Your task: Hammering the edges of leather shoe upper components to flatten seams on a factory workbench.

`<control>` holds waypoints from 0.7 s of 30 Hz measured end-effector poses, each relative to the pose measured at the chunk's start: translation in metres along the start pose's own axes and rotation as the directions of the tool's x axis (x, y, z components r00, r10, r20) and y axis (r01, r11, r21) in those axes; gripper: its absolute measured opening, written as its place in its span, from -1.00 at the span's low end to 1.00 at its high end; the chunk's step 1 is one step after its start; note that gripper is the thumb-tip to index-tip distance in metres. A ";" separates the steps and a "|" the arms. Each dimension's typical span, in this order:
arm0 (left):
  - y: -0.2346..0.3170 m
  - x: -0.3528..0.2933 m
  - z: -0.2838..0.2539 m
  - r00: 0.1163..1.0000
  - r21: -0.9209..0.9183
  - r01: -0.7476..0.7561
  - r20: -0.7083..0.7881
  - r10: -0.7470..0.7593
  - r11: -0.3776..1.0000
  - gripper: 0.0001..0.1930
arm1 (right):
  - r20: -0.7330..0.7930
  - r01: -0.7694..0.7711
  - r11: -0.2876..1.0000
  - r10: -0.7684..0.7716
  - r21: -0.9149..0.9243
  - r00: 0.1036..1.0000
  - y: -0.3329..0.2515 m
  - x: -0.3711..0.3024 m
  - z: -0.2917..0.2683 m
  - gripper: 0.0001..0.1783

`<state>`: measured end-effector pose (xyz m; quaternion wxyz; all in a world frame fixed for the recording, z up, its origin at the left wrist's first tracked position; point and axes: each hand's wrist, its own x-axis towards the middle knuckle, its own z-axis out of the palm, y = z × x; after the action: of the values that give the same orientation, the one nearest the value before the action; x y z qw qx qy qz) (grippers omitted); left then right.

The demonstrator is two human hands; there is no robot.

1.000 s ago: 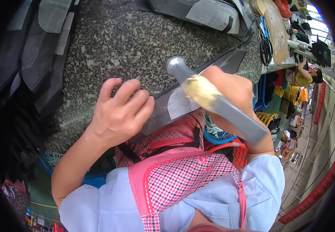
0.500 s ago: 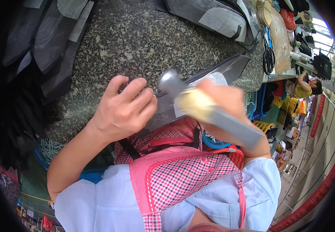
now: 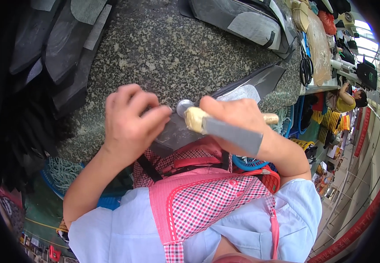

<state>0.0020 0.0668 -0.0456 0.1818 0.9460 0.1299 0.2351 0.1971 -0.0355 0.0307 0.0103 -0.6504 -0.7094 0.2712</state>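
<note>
In my right hand (image 3: 238,116) is a hammer (image 3: 194,119), gripped by its wooden handle, whose end shows past my wrist. Its round metal face is down at the dark sheet piece (image 3: 172,133); the long flat grey end points back toward my forearm. That piece looks like leather or a similar sheet, with a pale backing patch, and lies along the near edge of the stone slab. At its left end hovers or rests my left hand (image 3: 133,120), fingers bent and thumb drawn in. Motion blurs the fingertips, and what they hold, if anything, is hidden.
The speckled stone slab (image 3: 155,57) carries dark cut pieces (image 3: 65,48) at left and another stack (image 3: 242,19) at the far side. Scissors (image 3: 305,68) lie at right. Blue baskets (image 3: 58,175) stand below. Another person (image 3: 345,98) sits far right.
The hammer has moved left and down, its face now at the dark piece. My left hand has shifted slightly left, with its thumb and fingers drawn closer together.
</note>
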 end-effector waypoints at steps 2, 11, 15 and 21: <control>-0.003 -0.002 0.002 0.983 -0.123 0.180 -0.023 -0.184 0.976 -0.77 | -0.073 0.022 0.998 -0.017 0.061 0.997 0.005 0.004 0.001 -0.77; 0.001 -0.003 0.000 0.994 -0.044 0.107 -0.031 -0.108 0.993 -0.71 | -0.015 0.006 0.999 -0.005 0.046 1.000 -0.001 0.009 0.001 -0.57; 0.013 -0.015 -0.001 0.954 0.030 0.289 -0.085 -0.286 0.957 -0.70 | -0.037 0.015 0.996 -0.012 0.087 0.999 0.003 0.009 0.004 -0.61; 0.025 -0.021 0.009 0.938 -0.020 0.315 -0.146 -0.315 0.949 -0.75 | -0.036 0.033 0.993 -0.029 0.117 0.999 0.007 0.011 0.001 -0.69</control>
<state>-0.0072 0.0346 -0.0516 0.2051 0.8933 0.2931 0.2721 0.2017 -0.0256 0.0235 0.0647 -0.6422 -0.7019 0.3012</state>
